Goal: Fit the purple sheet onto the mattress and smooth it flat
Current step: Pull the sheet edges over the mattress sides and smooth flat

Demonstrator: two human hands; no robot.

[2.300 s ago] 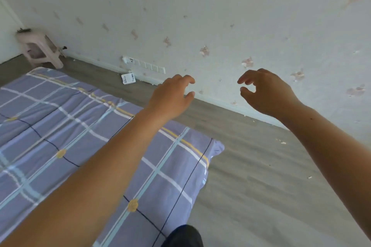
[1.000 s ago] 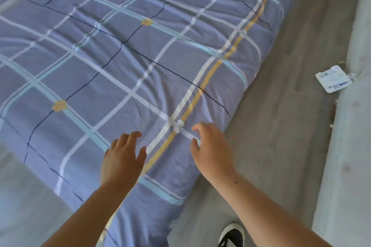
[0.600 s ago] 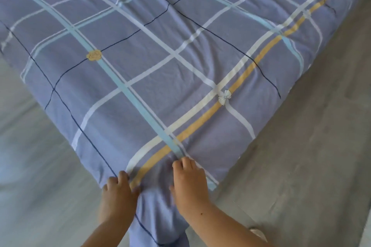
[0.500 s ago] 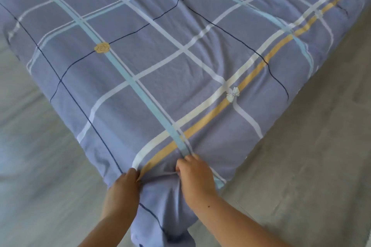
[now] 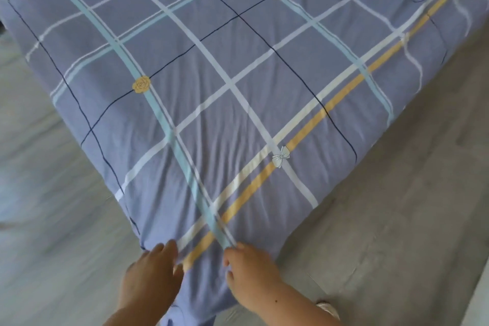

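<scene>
Two hands, my left hand (image 5: 150,275) and right hand (image 5: 248,270), pinch the sheet (image 5: 238,87) by its corner at lower centre, hauled tighter than a moment ago; creases fan toward mid-frame, so smoothing remains.

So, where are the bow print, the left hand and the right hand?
bow print (image 5: 281,156), head view, its knot.
left hand (image 5: 150,275), head view, its back.
right hand (image 5: 251,272), head view, its back.
</scene>
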